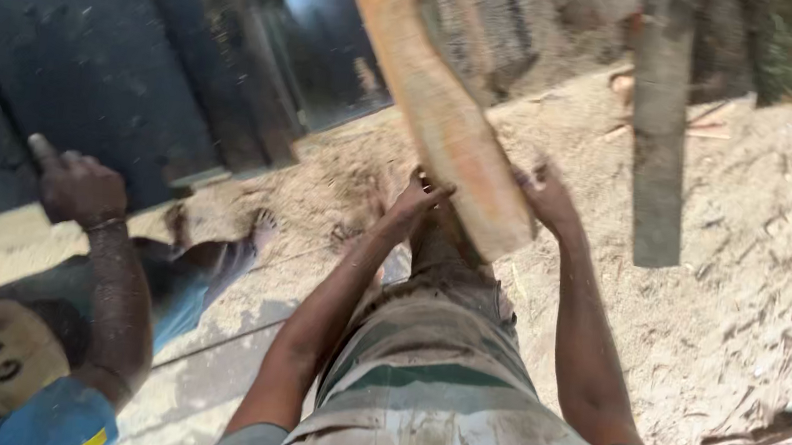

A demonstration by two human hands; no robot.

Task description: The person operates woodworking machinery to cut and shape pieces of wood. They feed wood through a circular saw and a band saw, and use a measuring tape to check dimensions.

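Between left hand (416,198) and right hand (548,193), slanting wooden plank (435,107).

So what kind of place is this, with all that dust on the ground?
Probably an outdoor sawmill or timber yard: sawdust covers the ground, both hands, left and right, grip a rough wooden plank, and another board lies nearby.

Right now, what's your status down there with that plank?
Both hands gripping: left hand, right hand on the wooden plank end. Plank raised, tilted. Co-worker's hand on the dark machine, apart.

Plank (440,107) top beyond upper edge
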